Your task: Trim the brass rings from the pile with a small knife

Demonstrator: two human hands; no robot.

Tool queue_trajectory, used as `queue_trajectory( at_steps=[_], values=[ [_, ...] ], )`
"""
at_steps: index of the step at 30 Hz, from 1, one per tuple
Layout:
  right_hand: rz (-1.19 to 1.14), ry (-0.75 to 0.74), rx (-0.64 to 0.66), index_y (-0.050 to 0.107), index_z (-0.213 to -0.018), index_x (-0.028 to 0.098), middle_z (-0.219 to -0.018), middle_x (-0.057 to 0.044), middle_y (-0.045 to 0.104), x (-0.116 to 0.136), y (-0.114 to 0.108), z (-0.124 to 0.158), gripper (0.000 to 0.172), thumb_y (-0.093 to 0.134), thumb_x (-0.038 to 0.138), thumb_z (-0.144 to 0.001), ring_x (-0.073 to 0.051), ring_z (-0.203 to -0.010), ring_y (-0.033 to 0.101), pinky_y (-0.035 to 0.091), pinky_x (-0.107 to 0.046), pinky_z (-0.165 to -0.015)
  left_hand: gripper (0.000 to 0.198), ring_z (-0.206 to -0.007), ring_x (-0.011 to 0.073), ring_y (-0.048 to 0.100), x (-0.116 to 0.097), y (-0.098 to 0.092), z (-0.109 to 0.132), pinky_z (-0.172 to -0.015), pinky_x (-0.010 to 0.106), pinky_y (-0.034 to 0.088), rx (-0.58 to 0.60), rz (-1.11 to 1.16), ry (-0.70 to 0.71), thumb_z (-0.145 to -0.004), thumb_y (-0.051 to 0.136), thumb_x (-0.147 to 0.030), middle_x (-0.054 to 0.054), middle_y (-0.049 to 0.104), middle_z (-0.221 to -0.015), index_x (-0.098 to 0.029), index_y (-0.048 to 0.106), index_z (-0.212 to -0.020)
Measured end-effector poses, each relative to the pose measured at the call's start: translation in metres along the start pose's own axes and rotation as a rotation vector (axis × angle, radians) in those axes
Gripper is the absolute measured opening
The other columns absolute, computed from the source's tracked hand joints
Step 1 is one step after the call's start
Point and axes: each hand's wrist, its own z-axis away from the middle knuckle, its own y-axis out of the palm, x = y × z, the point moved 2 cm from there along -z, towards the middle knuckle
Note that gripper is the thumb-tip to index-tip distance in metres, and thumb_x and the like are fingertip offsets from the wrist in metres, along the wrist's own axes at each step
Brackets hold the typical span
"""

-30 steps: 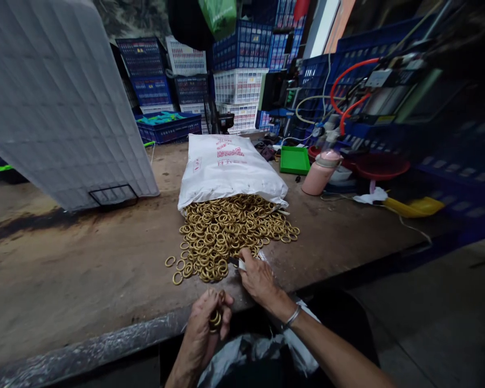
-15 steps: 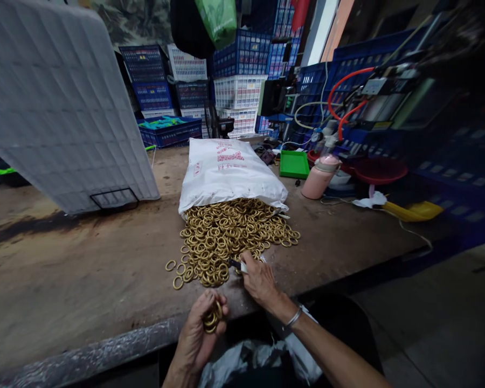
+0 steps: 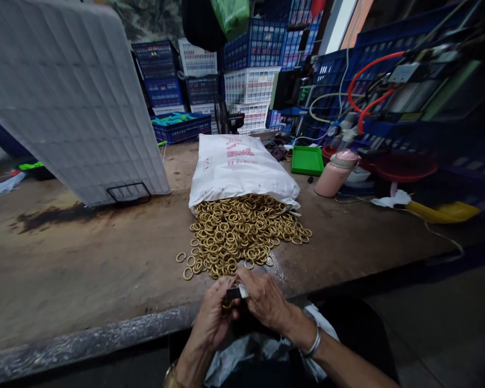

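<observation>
Fingers [image 3: 219, 290] clutch stacked golden rings [image 3: 226, 306] and a dark tool [image 3: 233, 293].

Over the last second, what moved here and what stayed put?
The right hand, gripping its dark tool, pulled back from the ring pile to meet the left hand, which keeps its stacked rings. Sack and pile unchanged.
</observation>
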Motion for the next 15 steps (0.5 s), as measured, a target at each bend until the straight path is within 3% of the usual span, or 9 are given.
queue_trajectory(
  at_steps=[10,15],
  values=[
    [-0.187,0.082,0.018,0.048,-0.088,0.018,-0.075,-0.002,0.061,0.006,-0.006,-0.002,0.02,0.04,0.007,-0.073,-0.014,-0.068,0.056,0.035,-0.022,-0.058,0.033,-0.037,0.0037,0.032,0.001,0.0,0.006,-0.033,0.014,0.022,-0.012,-0.209,0.146,-0.064,0.067,-0.044,-0.006,0.046,-0.045,-0.016,0.051,-0.067],
    [-0.387,0.367,0.011,0.05,-0.084,0.02,-0.072,0.0,0.059,0.006,-0.008,-0.008,0.009,0.041,0.02,-0.081,-0.012,-0.065,0.054,0.038,-0.021,-0.061,0.029,-0.037,0.0047,0.033,-0.005,0.001,0.008,-0.038,0.016,0.026,-0.099,-0.368,0.219,-0.066,0.065,-0.043,-0.007,0.045,-0.043,-0.016,0.054,-0.064]
  ],
)
